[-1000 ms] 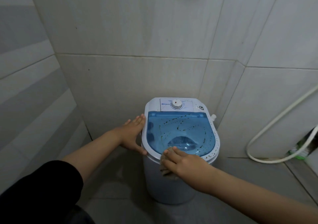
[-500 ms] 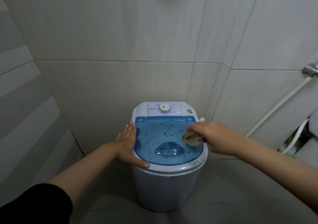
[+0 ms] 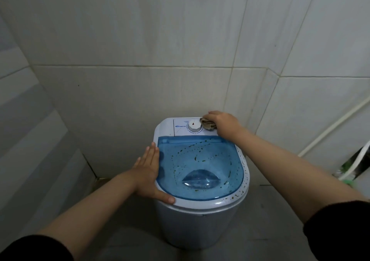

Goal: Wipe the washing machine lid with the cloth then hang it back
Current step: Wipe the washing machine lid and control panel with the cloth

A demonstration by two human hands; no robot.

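A small white washing machine (image 3: 198,226) stands on the floor against the tiled wall. Its translucent blue lid (image 3: 202,164) carries dark specks in curved trails. Behind the lid sits a white control panel with a round dial (image 3: 194,125). My right hand (image 3: 224,123) is closed on a bunched brownish cloth (image 3: 208,124) and presses it on the panel just right of the dial. My left hand (image 3: 149,170) lies flat with fingers apart on the lid's left rim, thumb along the front edge.
Tiled walls (image 3: 140,60) close in behind and on both sides. A white hose (image 3: 336,124) runs along the right wall, and another white hose (image 3: 358,160) drops beside something green (image 3: 347,182) at the right edge. Grey floor (image 3: 128,216) surrounds the machine.
My right hand has carried the cloth from the lid's front edge, across its right side, up to the control panel beside the dial. My left hand stays on the left rim.
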